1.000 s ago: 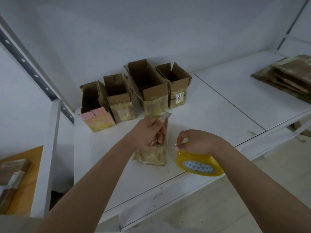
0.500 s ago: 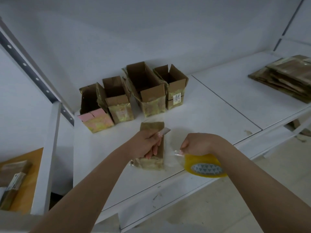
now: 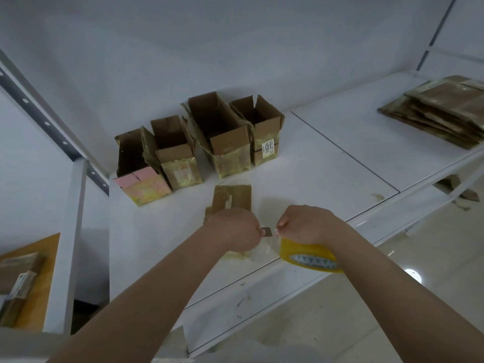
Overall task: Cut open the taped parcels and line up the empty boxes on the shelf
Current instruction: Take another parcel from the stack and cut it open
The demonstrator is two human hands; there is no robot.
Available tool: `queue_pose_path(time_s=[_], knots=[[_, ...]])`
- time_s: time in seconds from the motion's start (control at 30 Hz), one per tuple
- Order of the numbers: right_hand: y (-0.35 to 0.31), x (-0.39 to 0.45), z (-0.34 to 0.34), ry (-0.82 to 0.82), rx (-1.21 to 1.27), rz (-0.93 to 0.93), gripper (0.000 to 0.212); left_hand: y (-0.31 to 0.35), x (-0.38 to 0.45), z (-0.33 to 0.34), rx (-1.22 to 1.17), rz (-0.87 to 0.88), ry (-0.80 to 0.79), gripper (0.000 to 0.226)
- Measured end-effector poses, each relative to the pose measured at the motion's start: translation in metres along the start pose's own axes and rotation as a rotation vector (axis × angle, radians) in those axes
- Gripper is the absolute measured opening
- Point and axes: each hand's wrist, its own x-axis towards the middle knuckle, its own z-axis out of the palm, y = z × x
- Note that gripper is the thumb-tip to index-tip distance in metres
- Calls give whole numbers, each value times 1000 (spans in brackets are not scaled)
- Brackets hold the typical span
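A flat brown taped parcel (image 3: pixel 231 199) lies on the white shelf (image 3: pixel 314 169), just beyond my hands. My left hand (image 3: pixel 233 229) grips a small grey blade (image 3: pixel 267 231) whose tip points right at a clear strip of tape. That strip is pinched in the fingertips of my right hand (image 3: pixel 306 224), and the yellow tape roll (image 3: pixel 309 258) sits under the same hand at the shelf's front edge. Several open cardboard boxes (image 3: pixel 178 155) stand in a row near the back wall, tops open.
A stack of flattened cardboard (image 3: pixel 440 108) lies on the shelf at far right. A grey upright post (image 3: pixel 70 231) bounds the shelf on the left. Beyond it, a wooden board (image 3: pixel 34 279) carries more brown parcels. Tape scraps lie near the front edge.
The parcel, tilted up in my left hand a second ago, now lies flat. My left hand has dropped and moved right, bringing the blade to the tape strip beside my right hand.
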Motion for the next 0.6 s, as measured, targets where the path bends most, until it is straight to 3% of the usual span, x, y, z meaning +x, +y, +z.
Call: queue_pose_path(time_s=[0.13, 0.3, 0.47, 0.6], knots=[[4, 2, 9, 82, 19, 10, 22, 13, 9, 13, 149, -48, 91, 36], [8, -4, 17, 125, 26, 42, 24, 8, 5, 15, 158, -56, 108, 40], [13, -5, 27, 125, 97, 63, 30, -12, -4, 4, -137, 52, 51, 40], [14, -2, 31, 144, 144, 56, 26, -28, -13, 6, -315, 73, 116, 42]])
